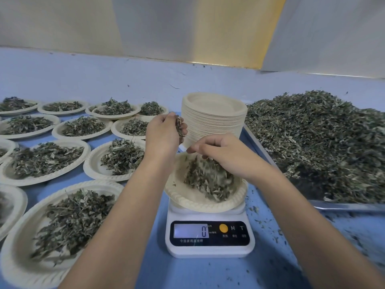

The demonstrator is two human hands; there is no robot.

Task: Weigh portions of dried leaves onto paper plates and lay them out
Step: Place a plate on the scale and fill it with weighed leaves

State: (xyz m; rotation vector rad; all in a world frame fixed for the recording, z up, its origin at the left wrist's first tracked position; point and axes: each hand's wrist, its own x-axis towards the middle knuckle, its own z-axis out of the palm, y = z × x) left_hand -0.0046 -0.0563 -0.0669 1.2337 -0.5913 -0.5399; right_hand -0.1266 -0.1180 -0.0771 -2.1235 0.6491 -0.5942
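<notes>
A white digital scale (209, 236) stands on the blue table and its display reads 0. On it sits a paper plate (187, 198) with a small heap of dried leaves (210, 180). Above the plate's left side my left hand (164, 134) holds a clump of dried leaves in its curled fingers. Over the plate, my right hand (225, 153) lets leaves fall from its downturned fingers; the falling leaves are blurred. Just behind the scale rises a tall stack of empty paper plates (214, 119).
A metal tray (341, 206) on the right carries a big pile of dried leaves (320, 138). Several filled plates (48, 161) cover the table's left half. Leaf crumbs (277, 236) lie around the scale's right. A pale wall stands behind.
</notes>
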